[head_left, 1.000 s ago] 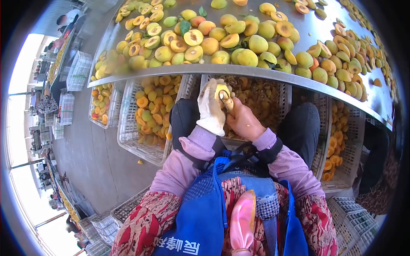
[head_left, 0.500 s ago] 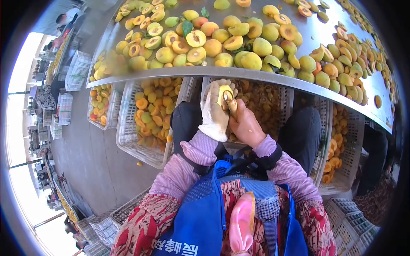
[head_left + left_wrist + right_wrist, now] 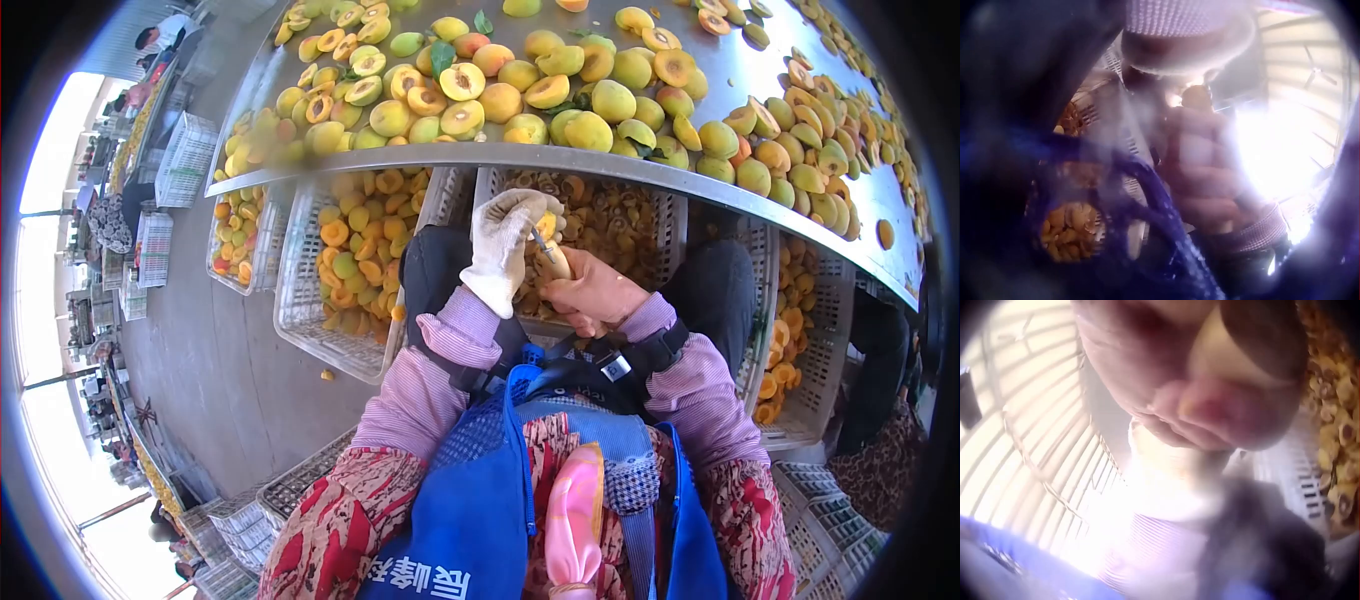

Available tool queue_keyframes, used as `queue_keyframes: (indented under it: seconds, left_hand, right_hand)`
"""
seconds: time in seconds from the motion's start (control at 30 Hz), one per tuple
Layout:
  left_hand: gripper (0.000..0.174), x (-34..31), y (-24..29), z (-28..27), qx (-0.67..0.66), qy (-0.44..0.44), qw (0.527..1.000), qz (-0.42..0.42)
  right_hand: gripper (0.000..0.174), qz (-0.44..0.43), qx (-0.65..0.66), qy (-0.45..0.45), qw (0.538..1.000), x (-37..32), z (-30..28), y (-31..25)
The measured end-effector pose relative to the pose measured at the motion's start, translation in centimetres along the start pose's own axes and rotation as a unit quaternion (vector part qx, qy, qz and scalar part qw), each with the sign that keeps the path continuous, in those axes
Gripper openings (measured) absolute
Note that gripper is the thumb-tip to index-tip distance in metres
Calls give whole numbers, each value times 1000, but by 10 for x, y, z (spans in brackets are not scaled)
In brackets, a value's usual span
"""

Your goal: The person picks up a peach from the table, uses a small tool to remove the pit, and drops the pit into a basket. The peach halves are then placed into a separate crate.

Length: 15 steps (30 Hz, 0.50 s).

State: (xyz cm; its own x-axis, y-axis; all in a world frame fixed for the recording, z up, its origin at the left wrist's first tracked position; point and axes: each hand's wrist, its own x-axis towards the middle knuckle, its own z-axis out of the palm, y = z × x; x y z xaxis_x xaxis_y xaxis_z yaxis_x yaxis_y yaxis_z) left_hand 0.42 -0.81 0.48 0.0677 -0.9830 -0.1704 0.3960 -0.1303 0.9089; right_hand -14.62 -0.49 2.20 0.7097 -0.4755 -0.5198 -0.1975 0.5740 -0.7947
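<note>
Left hand: the left hand (image 3: 503, 245), in a white cloth glove, has its fingers curled round a small yellow piece of fruit (image 3: 547, 224).
Right hand: the bare right hand (image 3: 592, 290) is closed round a little knife with a pale wooden handle (image 3: 552, 262). The thin blade points up at the fruit.
Where the fruit is: just under the front edge of the worktop, above the middle crate, in front of the person's knees.
Worktop: a shiny grey metal worktop (image 3: 735, 75) carries a big pile of round yellow-green fruits (image 3: 610, 100), some whole and some cut in half.
Middle crate: a white plastic crate (image 3: 676, 235) holds brownish bits, too small to tell apart.
Left crate: another white plastic crate (image 3: 300, 290) holds orange and yellow fruit halves (image 3: 350, 245).
Right crate: a third white crate (image 3: 830, 345) also holds orange halves.
Clothes: a blue apron (image 3: 480, 500) and purple striped sleeves (image 3: 440, 350).
Wrist views: both are too blurry to show the hands well.
</note>
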Motion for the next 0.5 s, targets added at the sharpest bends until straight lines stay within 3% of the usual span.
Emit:
queue_keyframes:
  seconds: [0.07,0.13,0.23,0.27,0.3,0.37,0.5]
  left_hand:
    - [26,0,3,-5,-50,-54,996,-48]
    - [27,-2,-6,-5,-69,-41,995,-52]
    - [28,-8,-5,-1,-68,-27,996,-50]
    - [28,-10,-3,1,-63,-23,997,-40]
    - [29,-12,-1,3,-58,-18,998,-31]
    - [29,-13,0,4,-63,-17,997,-43]
    - [23,-8,-8,7,-4,-14,1000,-22]
  right_hand:
    - [20,12,66,-37,997,-3,1,0]
    - [17,6,-49,1,999,-5,7,-2]
    - [15,-5,-89,57,994,-11,18,2]
    - [15,7,19,30,999,-17,20,-1]
    - [15,6,18,29,999,-16,18,1]
    - [15,37,170,-27,984,-13,13,11]
    - [14,54,243,-77,966,-13,7,14]
